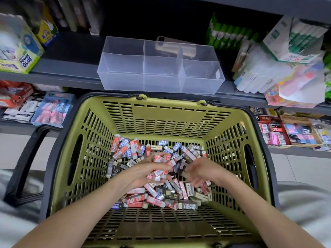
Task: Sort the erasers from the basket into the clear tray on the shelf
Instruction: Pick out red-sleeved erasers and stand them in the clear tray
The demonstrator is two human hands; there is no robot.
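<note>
A green slotted basket (pixel 161 115) with dark handles sits below the shelf. A heap of erasers (pixel 157 192) in red, blue and dark sleeves covers its floor. My left hand (pixel 145 172) is in the middle of the heap, fingers curled around several red-sleeved erasers (pixel 160 158). My right hand (pixel 202 171) is just to its right, over the pile, fingers bent down among the erasers; whether it grips any I cannot tell. The clear tray (pixel 125 81) with several compartments stands on the grey shelf above the basket, and I see no erasers in it.
Glue boxes (pixel 19 51) stand on the shelf left of the tray; bags and boxes of glue sticks (pixel 279 56) crowd its right. Lower shelves (pixel 52 111) on both sides hold packaged erasers. A phone-like object (pixel 172 45) lies behind the tray.
</note>
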